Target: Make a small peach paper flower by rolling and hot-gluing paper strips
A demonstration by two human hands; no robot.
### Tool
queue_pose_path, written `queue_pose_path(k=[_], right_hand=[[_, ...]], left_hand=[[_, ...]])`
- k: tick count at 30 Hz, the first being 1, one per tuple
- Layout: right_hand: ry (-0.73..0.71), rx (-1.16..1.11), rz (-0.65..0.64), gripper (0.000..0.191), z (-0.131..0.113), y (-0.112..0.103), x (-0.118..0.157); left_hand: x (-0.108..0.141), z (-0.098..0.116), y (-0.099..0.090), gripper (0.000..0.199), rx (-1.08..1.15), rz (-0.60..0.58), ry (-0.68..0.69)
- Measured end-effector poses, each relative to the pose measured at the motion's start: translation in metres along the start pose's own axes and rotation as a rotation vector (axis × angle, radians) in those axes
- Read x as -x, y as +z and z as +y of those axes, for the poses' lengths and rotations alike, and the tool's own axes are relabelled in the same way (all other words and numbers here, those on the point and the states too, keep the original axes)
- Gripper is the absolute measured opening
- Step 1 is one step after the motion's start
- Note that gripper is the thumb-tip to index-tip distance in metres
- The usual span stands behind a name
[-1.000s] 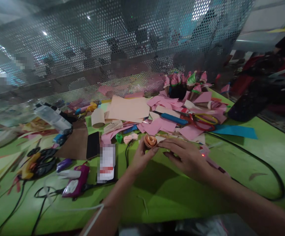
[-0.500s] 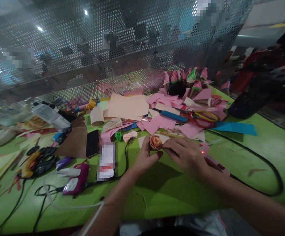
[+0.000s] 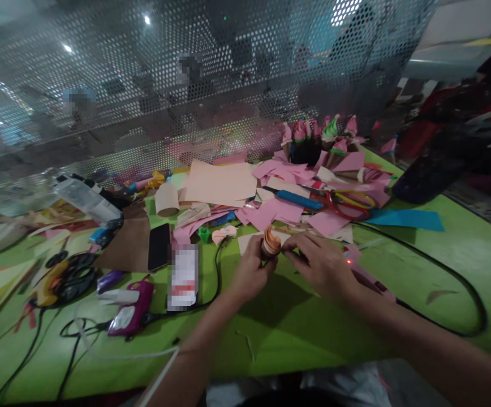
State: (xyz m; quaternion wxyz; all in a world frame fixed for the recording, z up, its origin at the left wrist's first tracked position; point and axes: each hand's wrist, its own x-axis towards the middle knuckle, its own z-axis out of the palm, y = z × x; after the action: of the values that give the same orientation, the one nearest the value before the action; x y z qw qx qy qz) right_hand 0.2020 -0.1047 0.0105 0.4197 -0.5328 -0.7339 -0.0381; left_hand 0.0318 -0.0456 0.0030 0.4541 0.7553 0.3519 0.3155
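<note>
My left hand (image 3: 252, 271) is closed round a rolled paper rose (image 3: 272, 242) in peach and orange tones, holding it tilted above the green table. Close by its right side, my right hand (image 3: 319, 261) has curled fingers with the tips drawn together at the rose's edge. Whether those fingertips pinch anything is too small to make out. Beside the right hand lies a pink glue gun (image 3: 370, 281) with a red light, partly covered by that hand and forearm. A pale paper sheet (image 3: 248, 243) lies behind the left hand.
Scissors (image 3: 347, 206), a blue-handled cutter (image 3: 300, 200) and pink paper pieces (image 3: 271, 213) lie behind my hands. A black cable (image 3: 453, 260) loops at right. To the left are a phone (image 3: 159, 247), a purple power strip (image 3: 133, 308) and cords. A perforated metal panel (image 3: 211, 118) stands behind.
The rose has been turned in my left hand, from its spiral top facing me to a more side-on view. My right fingertips have shifted slightly right, away from it.
</note>
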Motion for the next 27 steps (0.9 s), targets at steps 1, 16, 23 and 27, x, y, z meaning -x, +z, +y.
queue_pose_path(k=[1,16,23,27], right_hand=[[0.012,-0.014,-0.004,0.01,0.0,0.001,0.0],[-0.123,0.083,-0.009,0.011,0.002,-0.002,-0.001],[-0.025,-0.042,-0.011,0.011,0.001,-0.002,-0.002],[-0.019,-0.054,-0.021,0.012,0.0,-0.001,0.0]], left_hand=[[0.0,-0.001,0.0,0.035,-0.014,-0.002,0.018],[-0.001,-0.01,-0.003,0.035,-0.282,-0.022,0.182],[-0.001,0.0,-0.001,0.028,-0.177,-0.025,0.074],[0.0,0.002,0.0,0.027,-0.149,-0.035,0.062]])
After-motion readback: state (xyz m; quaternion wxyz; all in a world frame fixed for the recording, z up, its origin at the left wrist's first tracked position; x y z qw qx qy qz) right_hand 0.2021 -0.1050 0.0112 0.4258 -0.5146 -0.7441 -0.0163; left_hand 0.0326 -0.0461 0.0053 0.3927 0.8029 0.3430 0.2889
